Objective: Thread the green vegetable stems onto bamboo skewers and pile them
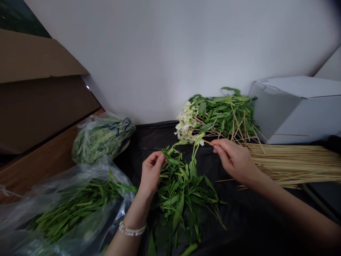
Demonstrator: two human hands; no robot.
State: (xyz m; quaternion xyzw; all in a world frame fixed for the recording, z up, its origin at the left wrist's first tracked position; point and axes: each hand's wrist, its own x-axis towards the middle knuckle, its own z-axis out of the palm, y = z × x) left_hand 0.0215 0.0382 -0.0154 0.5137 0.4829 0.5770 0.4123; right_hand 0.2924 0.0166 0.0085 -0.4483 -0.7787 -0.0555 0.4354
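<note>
My left hand (153, 169) is closed in a pinch on the leafy end of a green vegetable stem (173, 147), above the middle of the black cover. My right hand (234, 160) pinches a thin wooden skewer (207, 142) that points left, towards the stem; whether its tip touches or pierces the stem I cannot tell. Beneath both hands lies a loose heap of green leafy stems (183, 199). Pale cream-green pieces (188, 119), petal-like, sit clustered just beyond the skewer, with more skewers running from them under a pile of leafy greens (223, 112).
Many bare skewers (293, 160) lie bundled at the right, before a white box (298, 106). On the left are a tied clear bag of greens (103, 137) and an opened plastic bag (101, 174) holding more stems. A cardboard box (39, 78) stands behind them, beside a white wall (165, 53).
</note>
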